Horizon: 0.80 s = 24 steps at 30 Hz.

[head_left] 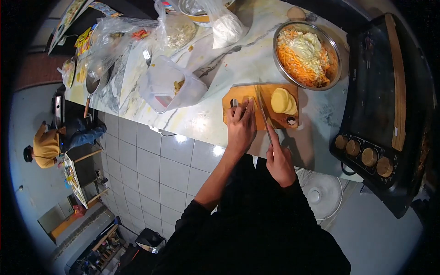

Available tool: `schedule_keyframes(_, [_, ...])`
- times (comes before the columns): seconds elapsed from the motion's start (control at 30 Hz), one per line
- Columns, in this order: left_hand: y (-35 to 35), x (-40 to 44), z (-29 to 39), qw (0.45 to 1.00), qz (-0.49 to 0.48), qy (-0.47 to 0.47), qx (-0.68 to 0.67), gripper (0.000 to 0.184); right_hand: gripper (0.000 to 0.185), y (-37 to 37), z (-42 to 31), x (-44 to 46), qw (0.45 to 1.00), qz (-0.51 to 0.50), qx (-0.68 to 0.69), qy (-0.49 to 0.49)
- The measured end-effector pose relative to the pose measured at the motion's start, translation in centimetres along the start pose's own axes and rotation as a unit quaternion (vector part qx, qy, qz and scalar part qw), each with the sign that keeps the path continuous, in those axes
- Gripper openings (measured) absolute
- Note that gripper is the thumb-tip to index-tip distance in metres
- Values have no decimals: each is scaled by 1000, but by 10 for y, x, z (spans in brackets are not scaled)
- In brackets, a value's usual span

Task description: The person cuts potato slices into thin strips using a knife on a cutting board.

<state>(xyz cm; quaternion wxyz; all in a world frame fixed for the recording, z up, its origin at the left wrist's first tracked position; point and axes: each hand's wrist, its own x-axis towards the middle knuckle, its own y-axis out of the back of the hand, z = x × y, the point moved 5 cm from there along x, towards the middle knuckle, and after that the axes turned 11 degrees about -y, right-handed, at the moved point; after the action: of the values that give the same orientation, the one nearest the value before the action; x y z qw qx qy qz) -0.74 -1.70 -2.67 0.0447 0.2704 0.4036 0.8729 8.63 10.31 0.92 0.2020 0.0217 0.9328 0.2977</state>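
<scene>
On the marble counter lies a wooden cutting board. My left hand presses down at its left part, fingers together over a small yellow piece that they mostly cover. My right hand is wrapped round the handle of a knife, whose blade points away from me over the board, just right of my left fingers. Round yellow slices overlap on the board's right side. Behind the board to the right is a metal bowl holding shredded orange and pale food.
A clear plastic container stands left of the board, with a fork behind it. Plastic bags lie farther back. A black oven borders the right side. A person in a yellow top sits far left.
</scene>
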Motion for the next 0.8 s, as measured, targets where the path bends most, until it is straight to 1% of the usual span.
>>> schedule_keyframes(0.07, [0,1,2,1000,-10,-3,1,41,74,-1,-3,2,1000,2,11,2])
schedule_keyframes(0.17, [1,-1,1,1000,-10,-13,17,40,83,-7,-3,8,999,-12,-22,23])
schedule_keyframes(0.3, [3,1,5,1000,-7,-13,25,37,84,-14,-1,15,999,-27,-36,21])
schedule_keyframes(0.37, [1,-3,3,1000,-5,-15,20,37,85,-14,0,15,997,-14,-66,49])
schedule_keyframes(0.43, [-2,0,3,1000,8,-18,15,36,85,-15,1,16,995,-12,-88,45])
schedule_keyframes(0.47, [-3,-2,2,1000,-2,-14,13,36,86,-18,1,15,993,-15,-106,40])
schedule_keyframes(0.6, [-1,-4,2,1000,-10,-12,11,40,85,-19,-3,13,988,-8,-146,41])
schedule_keyframes(0.67, [-1,-4,2,1000,-14,-9,5,42,80,-17,-7,16,982,-12,-184,25])
schedule_keyframes(0.8, [-2,-4,1,1000,-28,2,4,43,73,-16,-10,17,981,-17,-193,29])
